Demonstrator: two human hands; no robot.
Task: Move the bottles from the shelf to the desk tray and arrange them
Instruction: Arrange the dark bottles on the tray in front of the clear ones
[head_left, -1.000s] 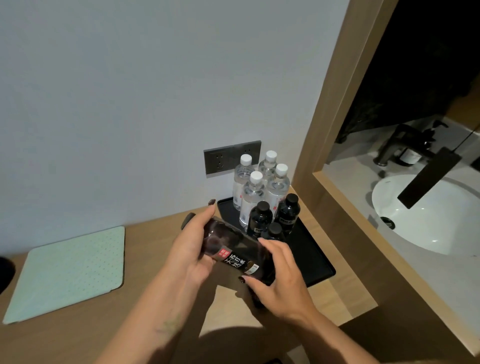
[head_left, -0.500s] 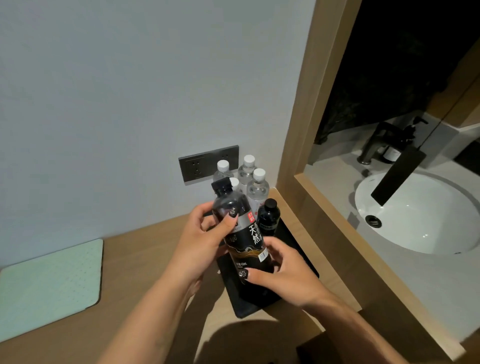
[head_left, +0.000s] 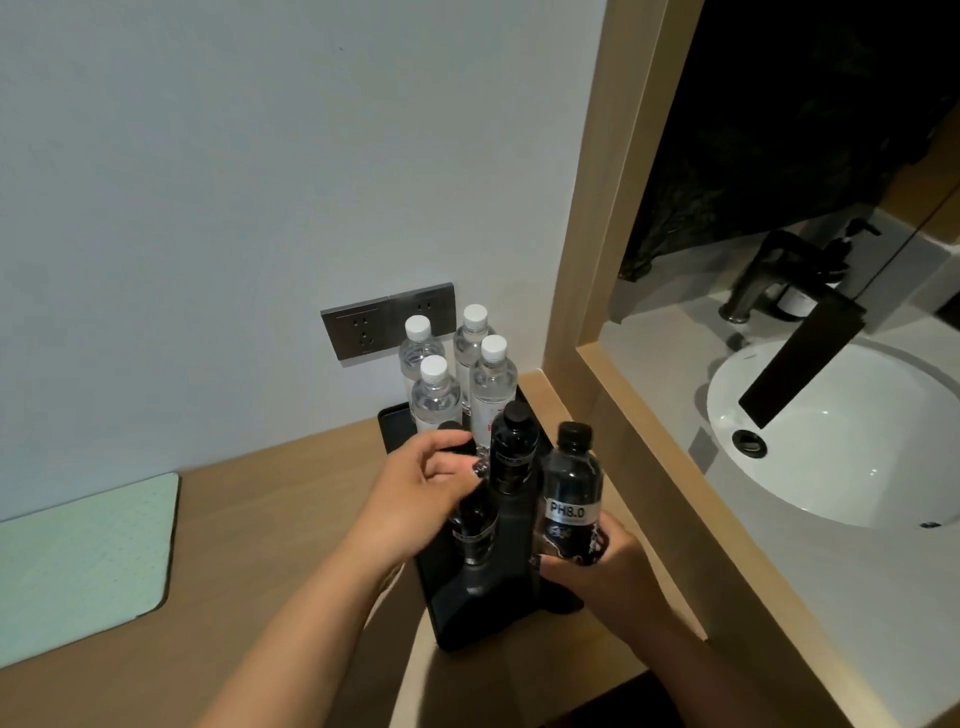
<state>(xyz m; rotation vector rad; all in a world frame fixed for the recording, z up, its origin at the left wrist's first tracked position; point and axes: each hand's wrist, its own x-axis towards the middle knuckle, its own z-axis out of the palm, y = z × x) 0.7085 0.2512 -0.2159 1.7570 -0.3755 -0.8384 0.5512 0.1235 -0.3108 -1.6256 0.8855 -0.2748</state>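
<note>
Right hand fingers wrapped round the base of a dark "PH8.0" bottle, upright, black cap up, at the right edge of the black tray; can't tell if its base touches the tray or hovers just above. Left hand fingers curled loosely over the top of another dark bottle, cap hidden under the hand; grip looks partial, can't tell if it is truly clamped. That bottle stands on the tray, left of centre. Third dark bottle upright between the two hands, just behind them, black cap showing. Behind it four clear water bottles with white caps, clustered two by two at the tray's far end, close to the wall. Grey double wall socket just behind the clear ones. Tray sits in the far right corner of the wooden surface, beside a wooden frame. Pale green mat lies well apart on the left of the surface. Through the frame: white sink basin and dark faucet.
</note>
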